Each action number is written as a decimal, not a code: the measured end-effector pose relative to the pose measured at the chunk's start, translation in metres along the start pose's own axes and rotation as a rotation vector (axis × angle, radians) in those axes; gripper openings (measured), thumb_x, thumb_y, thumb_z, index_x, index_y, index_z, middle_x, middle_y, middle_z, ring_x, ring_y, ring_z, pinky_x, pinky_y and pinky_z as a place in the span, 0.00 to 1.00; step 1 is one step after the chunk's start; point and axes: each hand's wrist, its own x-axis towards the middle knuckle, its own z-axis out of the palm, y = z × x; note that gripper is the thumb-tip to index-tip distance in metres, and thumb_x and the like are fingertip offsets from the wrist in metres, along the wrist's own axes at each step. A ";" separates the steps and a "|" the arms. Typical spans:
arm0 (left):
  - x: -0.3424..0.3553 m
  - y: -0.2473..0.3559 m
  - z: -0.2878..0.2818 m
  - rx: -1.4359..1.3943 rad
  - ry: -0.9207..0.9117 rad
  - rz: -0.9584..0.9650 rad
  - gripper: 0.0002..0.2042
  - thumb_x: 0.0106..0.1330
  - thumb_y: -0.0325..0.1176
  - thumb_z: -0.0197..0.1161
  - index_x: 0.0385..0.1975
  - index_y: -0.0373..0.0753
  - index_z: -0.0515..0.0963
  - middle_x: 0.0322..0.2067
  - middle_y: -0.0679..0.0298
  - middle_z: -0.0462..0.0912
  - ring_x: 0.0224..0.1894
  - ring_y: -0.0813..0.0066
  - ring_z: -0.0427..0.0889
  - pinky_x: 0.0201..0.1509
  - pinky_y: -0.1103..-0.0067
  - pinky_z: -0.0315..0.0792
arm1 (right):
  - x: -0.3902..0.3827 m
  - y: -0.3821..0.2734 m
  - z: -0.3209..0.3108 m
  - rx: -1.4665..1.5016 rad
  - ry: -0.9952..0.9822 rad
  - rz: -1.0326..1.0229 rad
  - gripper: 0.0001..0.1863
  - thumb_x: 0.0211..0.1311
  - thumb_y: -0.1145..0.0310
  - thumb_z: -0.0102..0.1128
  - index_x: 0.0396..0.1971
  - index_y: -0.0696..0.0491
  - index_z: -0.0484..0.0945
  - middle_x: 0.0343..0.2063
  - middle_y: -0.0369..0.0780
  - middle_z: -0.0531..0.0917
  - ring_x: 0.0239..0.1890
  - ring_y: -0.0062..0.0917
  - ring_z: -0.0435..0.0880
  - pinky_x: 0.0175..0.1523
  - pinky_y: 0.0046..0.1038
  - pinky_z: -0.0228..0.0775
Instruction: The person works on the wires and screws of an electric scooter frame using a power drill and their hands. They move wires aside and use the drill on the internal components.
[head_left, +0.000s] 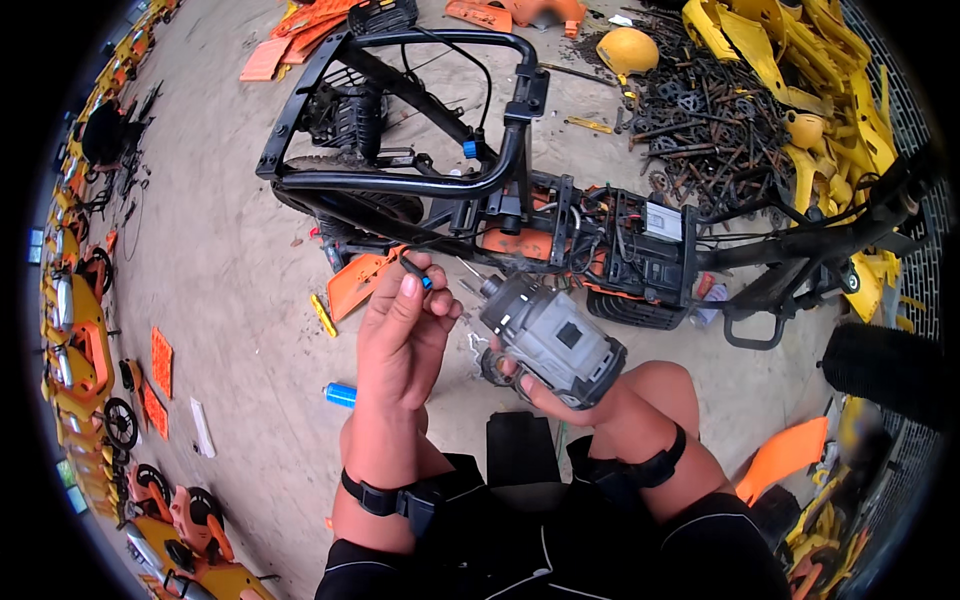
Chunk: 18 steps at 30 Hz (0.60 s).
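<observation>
My left hand [400, 335] is closed, pinching a black cable end with a small blue connector [426, 282] between thumb and fingers. The cable runs toward the black bike frame [390, 181] in front of me. Gripped in my right hand [550, 400] is a grey and black cordless drill [560, 335]. Its thin bit points up and left, close to the fingers of my left hand. Just beyond the drill lies the frame's middle section, with wiring and a black battery-like box [655, 262]. The drill's body hides part of my right hand.
An orange panel [360, 285] and a yellow-handled tool [323, 315] lie left of the frame, with a blue can [340, 394] nearer me. Dark metal parts [700, 135] and yellow body panels [850, 60] are heaped far right. Yellow-orange bikes [85, 355] line the left.
</observation>
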 end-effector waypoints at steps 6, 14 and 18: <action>0.003 -0.001 -0.005 0.205 0.094 -0.022 0.12 0.71 0.31 0.59 0.51 0.35 0.76 0.38 0.66 0.78 0.37 0.79 0.76 0.47 0.79 0.71 | 0.017 -0.004 0.018 -0.080 0.235 -0.061 0.33 0.51 0.74 0.68 0.60 0.57 0.68 0.42 0.39 0.82 0.44 0.23 0.81 0.52 0.27 0.72; -0.015 0.006 0.004 0.813 -0.266 -0.153 0.13 0.68 0.26 0.63 0.51 0.34 0.78 0.38 0.65 0.80 0.42 0.76 0.77 0.51 0.79 0.70 | 0.044 0.014 0.006 0.788 0.487 0.657 0.12 0.53 0.69 0.61 0.37 0.58 0.78 0.33 0.40 0.82 0.36 0.29 0.81 0.39 0.35 0.75; -0.018 0.015 0.010 0.899 -0.531 -0.203 0.11 0.67 0.25 0.63 0.48 0.32 0.80 0.41 0.59 0.80 0.46 0.67 0.79 0.54 0.73 0.71 | 0.049 0.027 0.006 0.829 0.496 0.717 0.10 0.53 0.69 0.61 0.34 0.57 0.78 0.30 0.41 0.80 0.32 0.28 0.79 0.37 0.33 0.74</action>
